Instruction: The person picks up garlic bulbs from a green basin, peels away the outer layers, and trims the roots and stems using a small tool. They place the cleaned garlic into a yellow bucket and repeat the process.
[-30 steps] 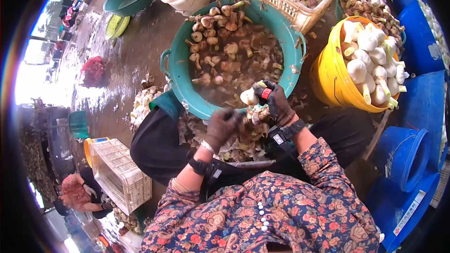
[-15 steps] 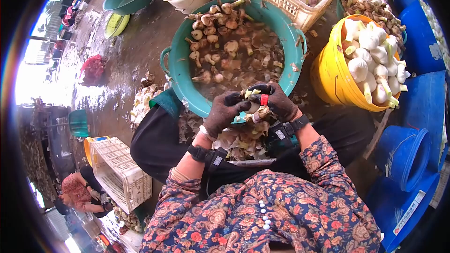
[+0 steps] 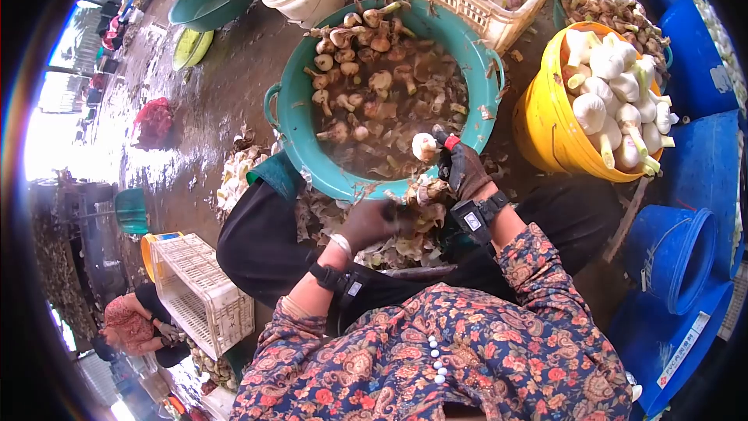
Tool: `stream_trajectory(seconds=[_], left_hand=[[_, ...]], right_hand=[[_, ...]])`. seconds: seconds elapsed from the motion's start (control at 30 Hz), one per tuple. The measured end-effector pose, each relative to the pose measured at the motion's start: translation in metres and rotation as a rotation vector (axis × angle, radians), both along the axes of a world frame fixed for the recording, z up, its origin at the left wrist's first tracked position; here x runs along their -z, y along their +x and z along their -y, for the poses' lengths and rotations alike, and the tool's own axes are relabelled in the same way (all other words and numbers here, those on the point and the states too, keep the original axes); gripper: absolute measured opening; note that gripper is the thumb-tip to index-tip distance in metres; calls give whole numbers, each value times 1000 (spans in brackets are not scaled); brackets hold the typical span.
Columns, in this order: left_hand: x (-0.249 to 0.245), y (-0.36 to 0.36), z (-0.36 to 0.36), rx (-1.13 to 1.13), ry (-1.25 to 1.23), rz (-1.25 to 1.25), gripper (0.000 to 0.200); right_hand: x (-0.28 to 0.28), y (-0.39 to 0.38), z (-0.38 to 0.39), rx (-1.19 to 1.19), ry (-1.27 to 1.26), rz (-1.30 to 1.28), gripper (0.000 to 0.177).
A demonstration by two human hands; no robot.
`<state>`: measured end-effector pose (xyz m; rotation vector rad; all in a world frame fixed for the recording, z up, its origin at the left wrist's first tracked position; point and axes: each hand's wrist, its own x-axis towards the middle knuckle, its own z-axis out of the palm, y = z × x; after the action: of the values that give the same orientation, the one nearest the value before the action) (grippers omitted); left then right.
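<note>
The basin (image 3: 294, 121) at twelve o'clock is smooth plastic; the bucket (image 3: 541, 129) at two is shinier plastic. Lattice plastic forms the crate (image 3: 467, 12) at one. The garlic bulb (image 3: 425, 146) has papery skin, the right hand's glove (image 3: 466, 173) looks matt, the blouse (image 3: 335, 374) at six is printed cloth, and the floor (image 3: 206, 101) at ten gleams wet.

The wet floor (image 3: 204, 105) carries a green tub (image 3: 294, 129), a yellow bucket (image 3: 545, 129), a white pail (image 3: 315, 1) and (hard to make out from here) perhaps a red net bag (image 3: 153, 119).
</note>
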<state>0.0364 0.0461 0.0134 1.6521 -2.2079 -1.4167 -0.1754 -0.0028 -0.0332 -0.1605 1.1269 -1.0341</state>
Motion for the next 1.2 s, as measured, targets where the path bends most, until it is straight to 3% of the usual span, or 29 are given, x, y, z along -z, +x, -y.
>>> stream_trajectory(seconds=[0.07,0.2,0.33,0.4,0.47,0.53,0.67,0.73,0.77,0.83,0.97,1.07,1.2], left_hand=[[24,-3,18,-458,-92,-266,31],[-8,-32,53,-472,-141,-320,33],[-4,-49,53,-466,-76,-187,29],[0,-55,46,-391,-317,-139,30],[5,-54,45,-394,-308,-84,30],[14,-52,47,-333,-349,-87,27],[1,-43,55,-336,-96,-212,24],[6,-34,56,-512,215,-391,22],[3,-31,57,-485,238,-408,21],[-3,-28,52,-548,255,-456,19],[-12,-27,45,-639,238,-474,19],[-14,-36,41,-640,175,-353,22],[7,-27,46,-565,84,-318,21]], right_hand=[[6,0,0,-150,-113,-203,26],[2,13,0,-86,-58,-141,29],[28,23,-2,-13,-75,-401,34],[23,31,-5,-53,-227,-683,39],[19,32,-10,-78,-204,-667,41],[18,30,-10,-148,-240,-822,39],[38,26,-10,-127,-318,-773,39],[47,24,-11,-193,-345,-732,39],[45,25,-10,-193,-346,-731,39],[41,25,-8,-163,-119,-390,38],[31,26,-6,-138,-70,-404,37],[27,31,-13,-159,-388,-865,35],[38,24,-14,-212,-544,-880,33]])
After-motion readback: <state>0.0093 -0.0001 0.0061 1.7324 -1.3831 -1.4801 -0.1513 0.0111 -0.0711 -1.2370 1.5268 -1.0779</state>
